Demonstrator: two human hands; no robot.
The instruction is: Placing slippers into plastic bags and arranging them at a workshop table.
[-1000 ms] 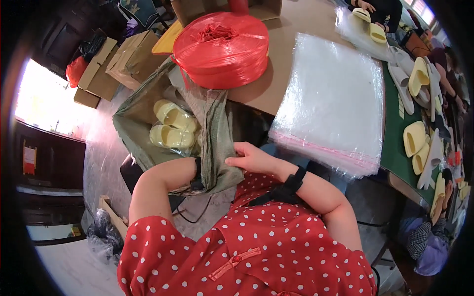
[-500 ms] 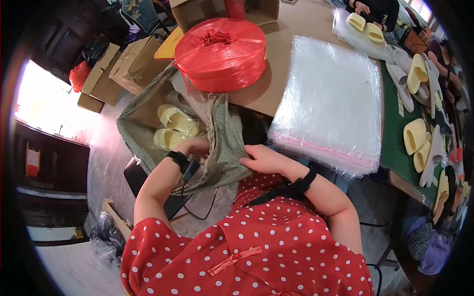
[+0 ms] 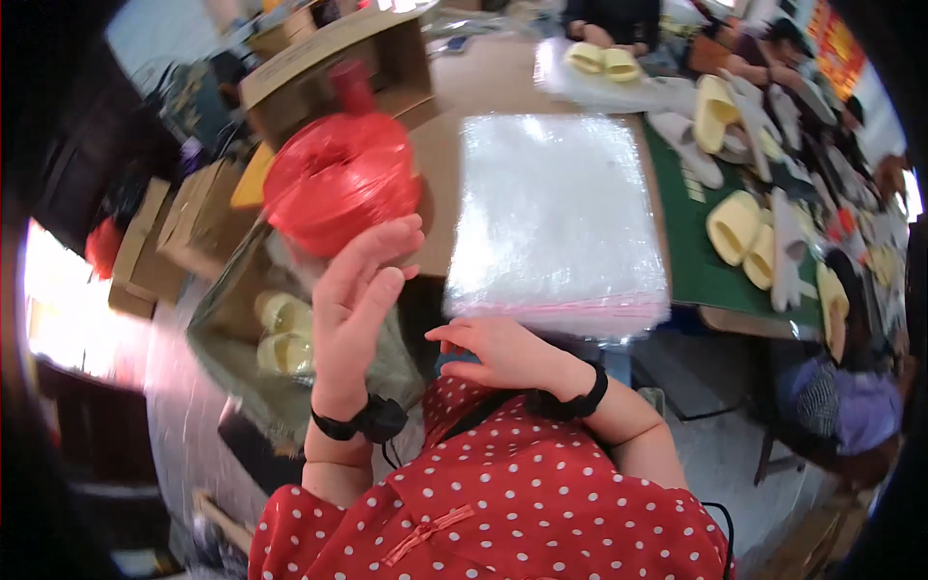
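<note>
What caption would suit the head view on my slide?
Left hand near a red roll, right hand near stacked clear bags.

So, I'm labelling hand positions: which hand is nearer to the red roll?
Left. The left hand is raised by the lower right edge of the red roll; the right hand is farther away, lower and to the right.

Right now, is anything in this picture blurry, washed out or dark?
In the head view, the red roll and the slippers in the sack look blurred; there too, glare whitens the clear bags, a bright patch at far left is washed out, and the corners go black.
</note>
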